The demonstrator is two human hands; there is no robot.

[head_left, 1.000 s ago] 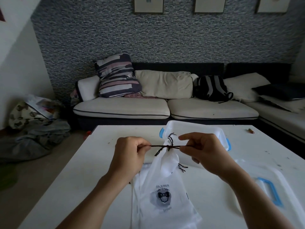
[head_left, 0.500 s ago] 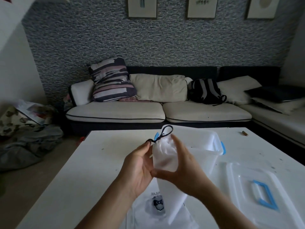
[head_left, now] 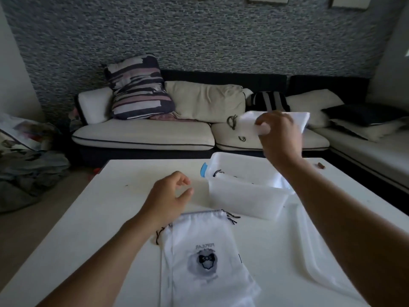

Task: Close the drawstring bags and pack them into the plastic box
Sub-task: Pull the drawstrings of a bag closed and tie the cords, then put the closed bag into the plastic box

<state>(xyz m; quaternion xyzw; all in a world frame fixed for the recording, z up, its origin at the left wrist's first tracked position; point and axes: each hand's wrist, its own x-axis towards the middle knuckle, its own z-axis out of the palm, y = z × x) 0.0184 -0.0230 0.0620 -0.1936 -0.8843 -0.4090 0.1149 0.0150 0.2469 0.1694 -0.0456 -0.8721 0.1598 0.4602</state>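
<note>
White bags (head_left: 205, 258), black cords; translucent box (head_left: 245, 196), blue latch (head_left: 204, 170).

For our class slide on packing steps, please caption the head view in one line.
Right hand lifts a closed white drawstring bag above the clear plastic box; left hand hovers empty.

Bare forearms, no sleeves, unadorned hands (head_left: 170, 196)

You have two hands: your left hand (head_left: 169, 197) and your right hand (head_left: 279, 131). You can see one plastic box (head_left: 245, 196) and one lid (head_left: 321, 253). One white bag (head_left: 250, 121) is up in the air. One bag with a picture (head_left: 205, 260) lies on the one table (head_left: 93, 229). More bags (head_left: 274, 181) sit in the box, but you can't count them.
</note>
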